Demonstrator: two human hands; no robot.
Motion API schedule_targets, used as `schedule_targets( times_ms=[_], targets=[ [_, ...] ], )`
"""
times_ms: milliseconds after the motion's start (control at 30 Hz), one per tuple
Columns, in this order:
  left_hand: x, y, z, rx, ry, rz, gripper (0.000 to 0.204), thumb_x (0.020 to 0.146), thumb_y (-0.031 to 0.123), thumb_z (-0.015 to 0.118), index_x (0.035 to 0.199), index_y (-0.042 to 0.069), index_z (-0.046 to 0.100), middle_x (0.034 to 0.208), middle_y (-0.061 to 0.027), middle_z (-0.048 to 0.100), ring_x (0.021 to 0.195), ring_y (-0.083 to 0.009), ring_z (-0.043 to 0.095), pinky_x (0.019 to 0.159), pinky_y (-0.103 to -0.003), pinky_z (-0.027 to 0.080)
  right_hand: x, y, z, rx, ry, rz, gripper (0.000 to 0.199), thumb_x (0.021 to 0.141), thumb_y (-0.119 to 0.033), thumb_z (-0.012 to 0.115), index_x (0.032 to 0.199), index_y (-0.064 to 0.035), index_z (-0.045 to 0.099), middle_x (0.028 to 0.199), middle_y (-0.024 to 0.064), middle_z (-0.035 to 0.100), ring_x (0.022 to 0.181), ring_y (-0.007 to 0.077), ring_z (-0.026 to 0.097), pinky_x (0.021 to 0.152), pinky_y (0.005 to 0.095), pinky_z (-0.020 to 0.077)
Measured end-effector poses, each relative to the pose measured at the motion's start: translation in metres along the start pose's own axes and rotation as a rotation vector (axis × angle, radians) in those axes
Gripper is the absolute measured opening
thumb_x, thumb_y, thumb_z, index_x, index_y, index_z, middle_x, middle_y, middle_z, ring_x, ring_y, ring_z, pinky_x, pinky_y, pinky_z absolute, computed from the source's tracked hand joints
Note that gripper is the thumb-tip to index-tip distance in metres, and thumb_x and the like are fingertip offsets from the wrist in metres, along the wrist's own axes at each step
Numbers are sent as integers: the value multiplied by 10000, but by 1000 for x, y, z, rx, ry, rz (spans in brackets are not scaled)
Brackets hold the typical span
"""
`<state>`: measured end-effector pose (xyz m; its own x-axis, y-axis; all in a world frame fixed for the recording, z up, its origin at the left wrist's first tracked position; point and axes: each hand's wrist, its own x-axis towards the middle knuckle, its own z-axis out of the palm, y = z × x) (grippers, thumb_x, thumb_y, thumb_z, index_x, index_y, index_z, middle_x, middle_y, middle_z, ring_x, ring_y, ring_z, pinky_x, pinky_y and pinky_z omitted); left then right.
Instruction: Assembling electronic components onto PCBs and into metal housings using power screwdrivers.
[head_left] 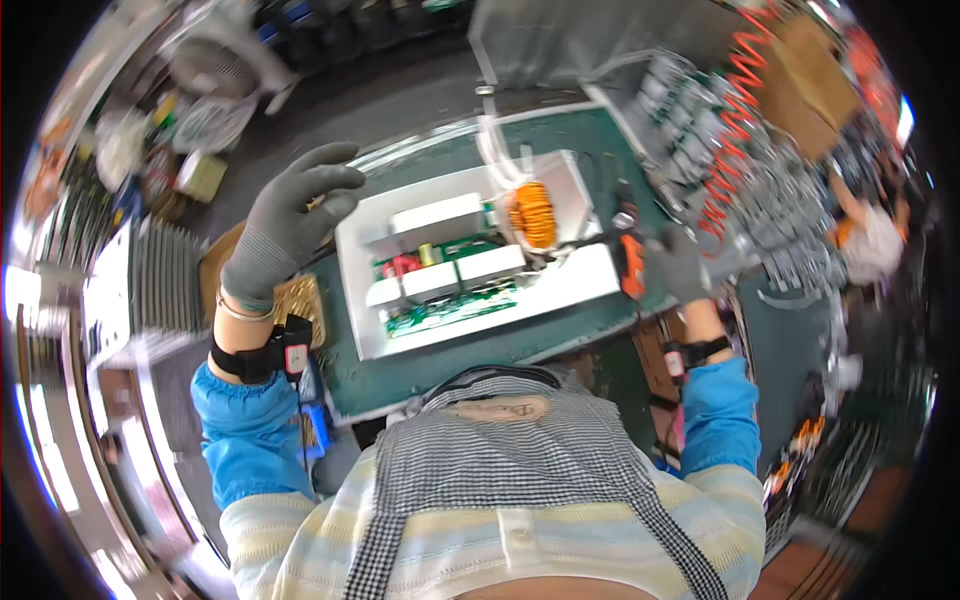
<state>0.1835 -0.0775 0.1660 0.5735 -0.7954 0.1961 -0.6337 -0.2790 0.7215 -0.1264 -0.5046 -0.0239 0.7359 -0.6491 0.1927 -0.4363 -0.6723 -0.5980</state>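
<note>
My left hand (295, 212), in a grey knitted glove, is raised beside the left wall of a white metal housing (347, 290). Its fingers are curled, and a small brownish bit shows between them, too small to name. Inside the housing sit a green circuit board (460, 300) with white blocks and a coil wound in orange wire (533, 215). My right hand (682, 265), also gloved and smeared by motion, is just right of an orange and black power screwdriver (630, 250). Whether its fingers touch the tool is unclear.
The housing lies on a green-topped bench (400, 378). Near my left wrist is a tray of small brass-coloured parts (300, 305). A red coiled hose (735, 125) hangs at the right, before heaped metal parts (790, 220). Another person (870, 240) is at far right.
</note>
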Motion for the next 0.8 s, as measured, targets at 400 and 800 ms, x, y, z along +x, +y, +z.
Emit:
schedule_targets(
  times_ms=[400, 800],
  targets=[
    [-282, -115, 52, -441, 1065, -1121, 369, 900, 181, 670, 1205, -22, 628, 980, -28, 654, 831, -128, 601, 739, -277, 503, 38, 266, -14, 683, 384, 519, 335, 901, -214, 534, 1145, 3, 612, 1124, 118, 622, 1053, 233, 586, 916, 369, 463],
    [-170, -213, -15, 295, 572, -1126, 472, 820, 228, 682, 1253, 54, 610, 1230, -188, 639, 1172, -334, 592, 975, -377, 461, -26, 185, -4, -51, -100, 149, 641, 803, -115, 545, 1408, 30, 393, 1361, 195, 499, 1228, 306, 512, 1045, 410, 396]
  ],
)
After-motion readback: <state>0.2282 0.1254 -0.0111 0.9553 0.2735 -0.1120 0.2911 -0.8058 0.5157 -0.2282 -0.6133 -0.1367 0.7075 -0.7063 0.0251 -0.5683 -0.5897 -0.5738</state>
